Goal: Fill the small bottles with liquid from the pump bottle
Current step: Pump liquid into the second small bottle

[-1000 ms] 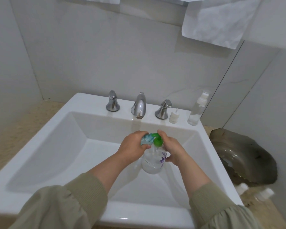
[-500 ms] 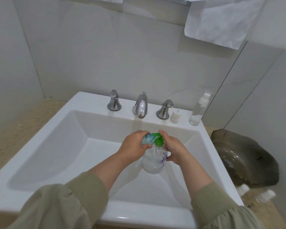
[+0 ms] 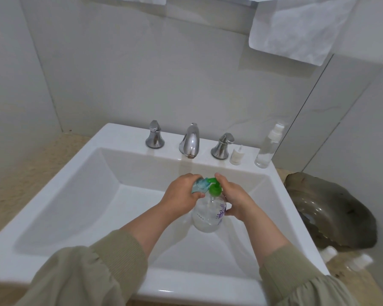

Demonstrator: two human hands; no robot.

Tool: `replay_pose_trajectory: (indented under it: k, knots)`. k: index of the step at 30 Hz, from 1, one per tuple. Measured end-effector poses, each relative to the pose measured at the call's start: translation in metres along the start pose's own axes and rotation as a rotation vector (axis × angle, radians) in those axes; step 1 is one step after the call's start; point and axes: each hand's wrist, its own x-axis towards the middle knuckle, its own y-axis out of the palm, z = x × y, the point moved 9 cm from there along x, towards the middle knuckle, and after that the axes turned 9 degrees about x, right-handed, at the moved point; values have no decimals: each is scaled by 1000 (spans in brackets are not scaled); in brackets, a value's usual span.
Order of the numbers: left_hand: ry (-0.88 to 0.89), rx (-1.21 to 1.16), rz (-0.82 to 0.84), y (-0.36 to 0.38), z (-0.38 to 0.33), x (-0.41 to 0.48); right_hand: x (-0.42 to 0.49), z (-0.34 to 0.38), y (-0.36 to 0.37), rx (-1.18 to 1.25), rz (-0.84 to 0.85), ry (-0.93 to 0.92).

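Observation:
Over the white sink basin (image 3: 80, 195) I hold a clear pump bottle (image 3: 207, 214) with a green pump head (image 3: 215, 187) and a purple label. My right hand (image 3: 234, 198) grips its side, and a fingertip lies on the pump head. My left hand (image 3: 181, 195) grips a small bluish translucent bottle (image 3: 200, 185) right against the pump's spout. How full the small bottle is cannot be seen.
Chrome taps and a spout (image 3: 190, 141) stand on the sink's back ledge. Beside them are a small white bottle cap piece (image 3: 237, 155) and a tall clear spray bottle (image 3: 268, 146). A dark stone-like bowl (image 3: 329, 210) sits at right, with white-capped bottles (image 3: 328, 252) near it.
Both hands and the two bottles keep their positions over the basin; only the camera shifts slightly.

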Motion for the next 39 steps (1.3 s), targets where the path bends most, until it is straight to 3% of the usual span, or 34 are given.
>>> replay_pose_trajectory:
  k: [39]
  knots:
    - [-34,-39,12,-3,-1,0,-8,2,5,19,18,27]
